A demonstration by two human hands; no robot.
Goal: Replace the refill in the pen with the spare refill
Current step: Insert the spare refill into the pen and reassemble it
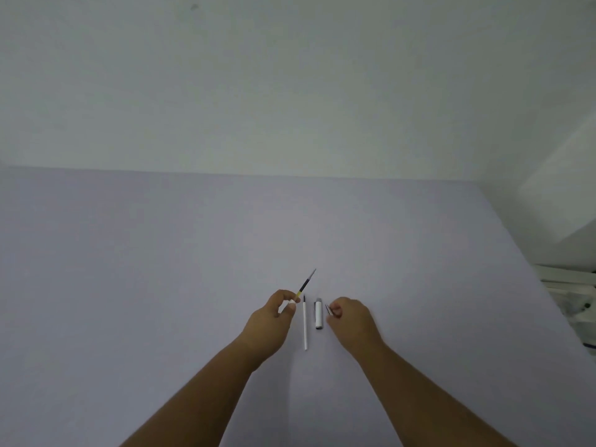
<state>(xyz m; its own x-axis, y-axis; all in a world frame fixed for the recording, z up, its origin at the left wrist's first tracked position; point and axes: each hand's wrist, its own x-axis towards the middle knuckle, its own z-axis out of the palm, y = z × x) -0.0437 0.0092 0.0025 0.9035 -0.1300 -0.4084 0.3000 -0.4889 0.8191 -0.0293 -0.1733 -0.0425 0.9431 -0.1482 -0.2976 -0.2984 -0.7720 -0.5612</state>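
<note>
My left hand (272,321) pinches the lower end of a thin refill (305,283) with a black and yellow shaft; its tip points up and to the right, above the table. A second refill (305,327), white with a dark tip, lies flat between my hands. Just right of it lies a short white pen barrel part (318,314) with a clip and a dark end. My right hand (351,319) rests on the table with its fingers closed on a small metallic pen tip piece (329,309).
The work surface is a pale lavender table (161,285) that meets a white wall at the back. Its right edge runs diagonally, and white clutter (574,298) sits beyond it at the far right.
</note>
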